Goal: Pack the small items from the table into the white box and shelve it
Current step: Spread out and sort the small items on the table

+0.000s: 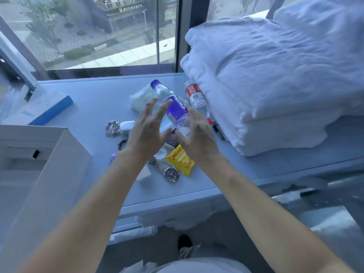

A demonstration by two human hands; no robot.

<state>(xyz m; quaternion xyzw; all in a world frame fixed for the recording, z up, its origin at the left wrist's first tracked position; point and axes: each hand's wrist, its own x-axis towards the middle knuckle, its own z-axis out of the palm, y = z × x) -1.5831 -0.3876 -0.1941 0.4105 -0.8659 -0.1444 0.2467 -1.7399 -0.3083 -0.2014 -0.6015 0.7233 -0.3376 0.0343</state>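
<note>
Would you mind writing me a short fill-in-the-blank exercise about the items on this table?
1. The bottle between the left hand and right hand has a ____ cap and label.
2. The second bottle, beside the white bedding, has a ____ label.
3. The wristwatch lies next to a ____ packet.

Missing words: blue; red; yellow

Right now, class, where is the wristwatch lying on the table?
In the head view, the wristwatch lies near the table's front edge, just left of the yellow packet, below both hands.
</note>
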